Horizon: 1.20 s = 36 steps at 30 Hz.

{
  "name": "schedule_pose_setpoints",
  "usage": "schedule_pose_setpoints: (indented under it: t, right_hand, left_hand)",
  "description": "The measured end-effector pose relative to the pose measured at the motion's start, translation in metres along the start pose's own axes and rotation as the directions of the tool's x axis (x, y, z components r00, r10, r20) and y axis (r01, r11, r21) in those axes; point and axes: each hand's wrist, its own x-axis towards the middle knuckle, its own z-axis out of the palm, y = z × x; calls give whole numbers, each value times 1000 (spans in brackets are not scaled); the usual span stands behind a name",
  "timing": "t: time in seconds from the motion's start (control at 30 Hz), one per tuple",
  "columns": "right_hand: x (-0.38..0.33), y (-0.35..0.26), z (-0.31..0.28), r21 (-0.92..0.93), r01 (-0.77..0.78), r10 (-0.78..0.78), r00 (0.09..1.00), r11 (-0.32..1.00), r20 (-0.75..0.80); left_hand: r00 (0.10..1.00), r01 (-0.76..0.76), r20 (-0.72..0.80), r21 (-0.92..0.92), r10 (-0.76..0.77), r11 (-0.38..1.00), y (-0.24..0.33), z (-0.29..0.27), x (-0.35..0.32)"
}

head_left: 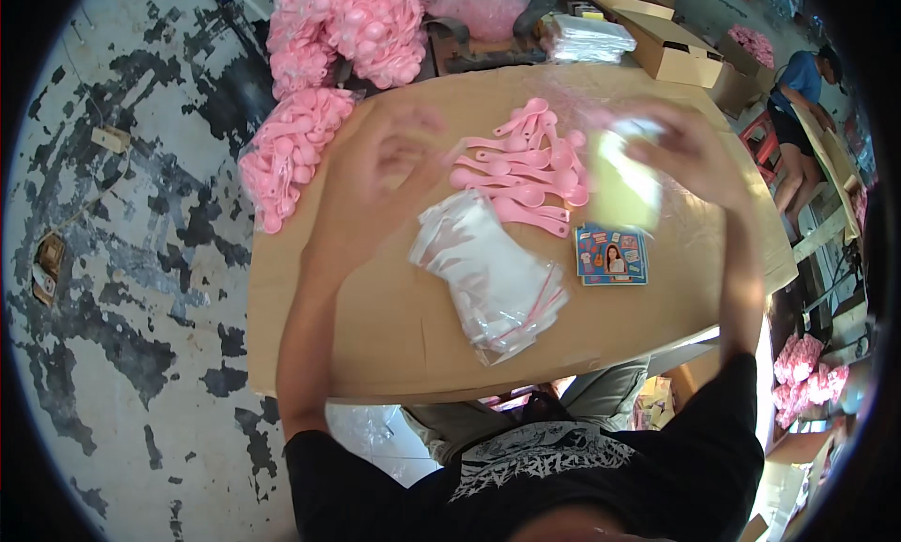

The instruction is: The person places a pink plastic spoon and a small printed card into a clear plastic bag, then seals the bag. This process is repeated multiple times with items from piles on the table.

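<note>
My left hand [392,162] is blurred above the left part of the table, fingers curved apart with nothing visible between them. Beside its thumb lies a loose pile of pink plastic spoons [526,190]. My right hand [690,152] is curled at the upper right of a pale yellow-green packet [627,185] with shiny clear plastic about it; thumb and fingers appear closed on its edge, though motion smears them. Just below the packet is a small stack of blue printed cards [612,256]. Flat clear plastic bags [493,274] lie fanned in front of the spoons.
Bulging clear bags of pink spoons [352,30] crowd the far left, another bag [293,152] at the table's left edge. Behind the brown-covered table [375,345] are a stack of clear packets [589,40] and an open cardboard box [671,49]. Another person [798,120] works at right.
</note>
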Motion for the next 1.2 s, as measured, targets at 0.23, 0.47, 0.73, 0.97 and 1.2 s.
schedule_pose_setpoints:
  t: [0.23, 0.47, 0.73, 0.97, 1.2]
  right_hand:
    - [-109, -1, -67, -442, -439, 582, 768, 782, 267]
    - [0, 24, 74, -370, 11, 127, 930, 929, 346]
    - [-13, 63, 111, -156, -100, 149, 925, 983, 348]
    - [-8, 55, 107, -273, -24, 126, 924, 962, 361]
    - [-6, 59, 103, -178, 5, 43, 963, 984, 266]
  left_hand:
    - [969, 7, 221, 435, -114, 900, -26, -2, -103]
    - [804, -455, 519, 222, 291, 862, -50, 56, -62]
    - [812, -531, 396, 196, 429, 825, -70, 58, -69]
    - [767, -614, 391, 217, 509, 759, -70, 54, -66]
    - [768, -606, 393, 190, 506, 772, -73, 57, -67]
